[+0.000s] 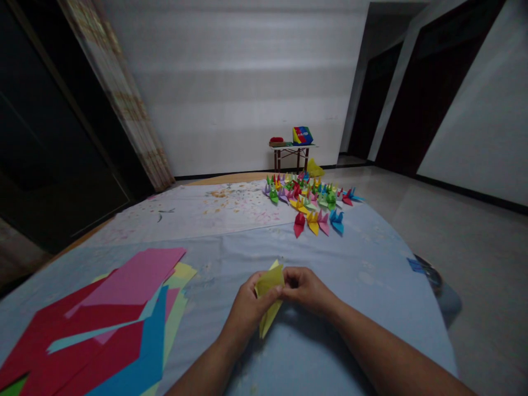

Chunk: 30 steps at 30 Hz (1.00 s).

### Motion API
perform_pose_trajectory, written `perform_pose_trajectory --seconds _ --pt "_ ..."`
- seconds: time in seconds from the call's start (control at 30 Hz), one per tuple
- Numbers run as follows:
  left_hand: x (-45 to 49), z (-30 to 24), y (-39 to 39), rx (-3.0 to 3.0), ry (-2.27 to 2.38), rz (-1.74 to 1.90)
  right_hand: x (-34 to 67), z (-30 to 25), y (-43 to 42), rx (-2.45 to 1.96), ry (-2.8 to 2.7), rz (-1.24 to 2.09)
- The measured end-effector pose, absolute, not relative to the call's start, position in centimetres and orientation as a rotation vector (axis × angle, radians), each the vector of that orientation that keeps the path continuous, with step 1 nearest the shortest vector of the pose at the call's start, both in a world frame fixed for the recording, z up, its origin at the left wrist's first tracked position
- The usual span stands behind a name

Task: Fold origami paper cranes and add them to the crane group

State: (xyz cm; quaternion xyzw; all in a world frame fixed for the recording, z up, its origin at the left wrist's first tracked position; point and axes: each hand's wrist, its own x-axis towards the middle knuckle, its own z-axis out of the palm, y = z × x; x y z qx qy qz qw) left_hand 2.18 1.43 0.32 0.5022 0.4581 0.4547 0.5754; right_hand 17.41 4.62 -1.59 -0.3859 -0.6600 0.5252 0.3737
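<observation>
Where the yellow paper (270, 279) sits: held between the left hand (249, 305) and the right hand (307, 289), just over the pale blue cloth (218, 258), on the person's side of the table (231, 178); it is folded into a narrow shape and slants, one point up, another down toward the person.
Left hand: thumb laid across the front of the paper, the other fingers mostly hidden behind, so that the paper is pinched between them.
Right hand: thumb and forefinger pinching the paper's right edge, the thumb tips of both hands nearly meeting.
Loose sheets: a spread pile at the person's left, with a pink sheet (136, 280) on top, red sheets (99, 314) below, a blue sheet (152, 352) to the right, and a pale blue strip (101, 330) lying across the red.
Front cranes: beyond the hands, a row of four, from left to right a red crane (299, 224), a yellow crane (313, 223), a pink crane (324, 224) and a blue crane (337, 222).
Crane flock (297, 191): crowded behind that row, in many colours.
Farther back: a small stand (289, 147) before the wall (231, 93), bearing a bright multicoloured box (303, 136) and a red item (276, 139).
</observation>
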Motion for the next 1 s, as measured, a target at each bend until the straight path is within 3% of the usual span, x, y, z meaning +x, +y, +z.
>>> perform_pose_trajectory --seconds 0.3,0.73,1.0 --pt "2.3 -0.5 1.5 1.116 1.098 1.093 18.4 -1.1 4.9 -0.835 -1.702 1.548" --pt "1.8 0.4 1.1 1.816 1.418 1.376 17.4 1.0 3.4 -0.972 -1.792 0.692" --pt "1.3 0.0 1.0 2.139 1.365 1.298 17.2 0.8 3.3 -0.966 -1.734 0.591"
